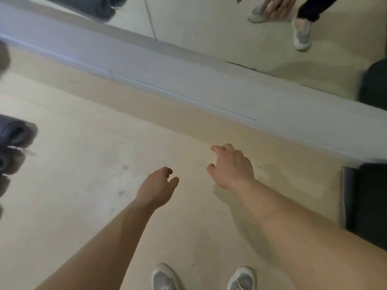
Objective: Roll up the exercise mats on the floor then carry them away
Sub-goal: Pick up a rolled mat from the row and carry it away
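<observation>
Most of the view is pale floor (83, 206), with a white skirting ledge (188, 84) cutting across it and a mirror (209, 28) above that. At the far right edge lies a dark mat (368, 201), apparently flat on the floor and close against the ledge; only part of it shows. Over at the left edge sit grey rolled mats (14, 132), blurred, one showing its coiled end.

Both arms reach forward over bare floor. The left hand (157, 187) and right hand (230, 166) hang with fingers loosely curled, gripping nothing, well apart from either mat. Grey shoes (165, 277) stand at the bottom.

My read: the dark mat is the next job. Foam like this should be light, soft and floppy, and likely to spring open. Best to take the short end with both hands spread, roll it tight, then hug the roll around its middle to carry it.
</observation>
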